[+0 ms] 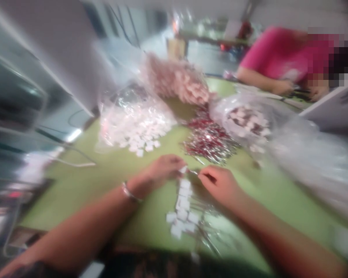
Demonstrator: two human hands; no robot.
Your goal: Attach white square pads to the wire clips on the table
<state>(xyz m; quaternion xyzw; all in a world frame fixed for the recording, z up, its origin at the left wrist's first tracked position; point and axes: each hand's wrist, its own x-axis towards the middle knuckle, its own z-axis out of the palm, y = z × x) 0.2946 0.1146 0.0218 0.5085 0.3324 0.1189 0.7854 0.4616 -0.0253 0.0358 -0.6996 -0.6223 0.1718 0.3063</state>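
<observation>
My left hand [168, 166], with a bracelet at the wrist, pinches a small white block [183, 169] over the middle of the table. Close by on the right, my right hand [219, 181] is closed on a thin silvery wire-like piece [194, 172], whose tip points at the white block; blur hides whether they touch. Below the hands lies a row of white blocks [183, 202] with thin strands running off to the right. Just beyond my hands is a heap of red and silvery thin pieces [210, 139].
On the green table [104, 181], a clear bag [133, 116] spills white blocks at left. A bag of pinkish pieces [179, 81] lies at the back, another open bag [249, 119] at right. A co-worker in a pink top [281, 58] works across the table.
</observation>
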